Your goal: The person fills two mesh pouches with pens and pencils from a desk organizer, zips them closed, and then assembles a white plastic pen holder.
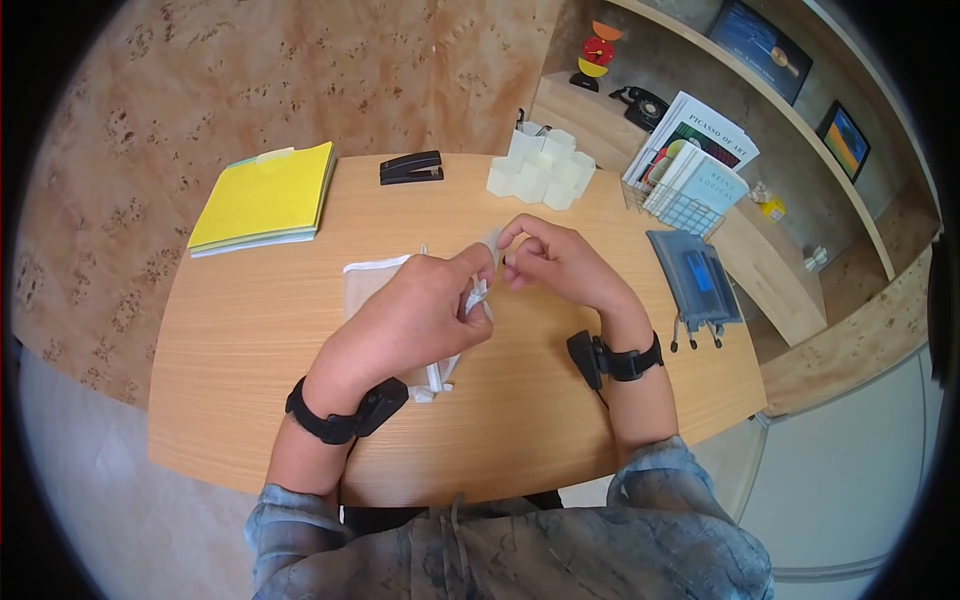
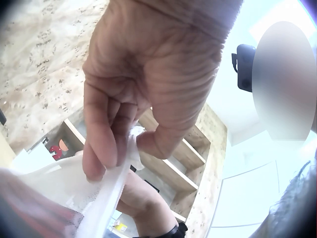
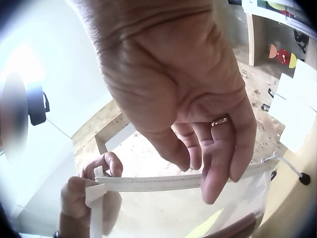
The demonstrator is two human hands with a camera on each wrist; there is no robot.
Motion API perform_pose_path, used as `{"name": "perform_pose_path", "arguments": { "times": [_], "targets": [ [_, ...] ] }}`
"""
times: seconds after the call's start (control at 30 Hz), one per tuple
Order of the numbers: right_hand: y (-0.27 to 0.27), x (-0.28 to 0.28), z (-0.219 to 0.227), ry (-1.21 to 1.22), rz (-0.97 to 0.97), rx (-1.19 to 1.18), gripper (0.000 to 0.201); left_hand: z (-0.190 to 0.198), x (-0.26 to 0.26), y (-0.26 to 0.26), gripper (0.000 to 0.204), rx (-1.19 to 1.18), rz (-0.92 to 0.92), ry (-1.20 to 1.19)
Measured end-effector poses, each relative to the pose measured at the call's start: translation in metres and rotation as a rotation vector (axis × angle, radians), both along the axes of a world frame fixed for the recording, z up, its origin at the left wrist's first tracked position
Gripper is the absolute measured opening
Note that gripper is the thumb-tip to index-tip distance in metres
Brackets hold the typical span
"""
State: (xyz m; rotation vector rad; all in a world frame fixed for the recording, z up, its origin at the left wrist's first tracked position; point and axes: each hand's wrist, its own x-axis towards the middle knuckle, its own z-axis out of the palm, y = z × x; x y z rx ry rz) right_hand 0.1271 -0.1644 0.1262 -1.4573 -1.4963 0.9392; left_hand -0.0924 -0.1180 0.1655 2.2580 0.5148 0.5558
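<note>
A translucent mesh zip pouch (image 1: 375, 285) with white trim stands up from the table between the hands. My left hand (image 1: 415, 305) pinches its corner at a small white tab (image 3: 96, 193), thumb against the curled fingers. My right hand (image 1: 565, 262) is at the far end of the zipper edge (image 3: 148, 183), its fingers loosely bent. In the right wrist view its fingertips overlap the mesh just below the zipper, while the thumb lies above the edge. Something reddish-brown (image 3: 237, 228) shows through the mesh. A white cord with a black bead (image 3: 303, 178) hangs at the zipper's end.
Yellow folders (image 1: 265, 200) lie at the back left, near a black stapler (image 1: 411, 168). A white hexagonal holder (image 1: 540, 170) stands at the back. To the right are a wire basket (image 1: 675, 212) of books and a blue-grey pouch (image 1: 695, 280). Shelves (image 1: 780, 110) line the wall.
</note>
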Motion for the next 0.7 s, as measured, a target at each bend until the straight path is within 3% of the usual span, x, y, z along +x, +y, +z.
{"name": "perform_pose_path", "arguments": {
  "times": [0.03, 0.23, 0.33, 0.47, 0.53, 0.7],
  "targets": [
    [0.001, 0.001, -0.002, 0.114, 0.012, -0.014, 0.011, -0.001, 0.001, 0.000, 0.020, 0.007, -0.005, -0.006],
    [0.007, -0.008, -0.008, 0.199, -0.018, -0.071, 0.007, -0.010, 0.011, -0.008, 0.018, -0.071, -0.064, -0.004],
    [0.007, -0.003, -0.006, -0.020, 0.013, -0.067, 0.003, -0.013, 0.012, -0.007, 0.016, -0.027, -0.096, -0.006],
    [-0.002, -0.015, 0.001, -0.124, -0.007, 0.011, 0.006, -0.020, 0.014, 0.014, 0.019, 0.058, -0.033, 0.010],
    [-0.006, -0.021, 0.007, -0.174, -0.033, 0.017, 0.010, -0.036, 0.016, 0.027, 0.023, 0.131, -0.027, -0.094],
    [0.000, -0.013, -0.001, -0.144, -0.041, 0.020, 0.009, -0.056, 0.019, 0.041, 0.026, 0.315, -0.096, -0.203]
  ]
}}
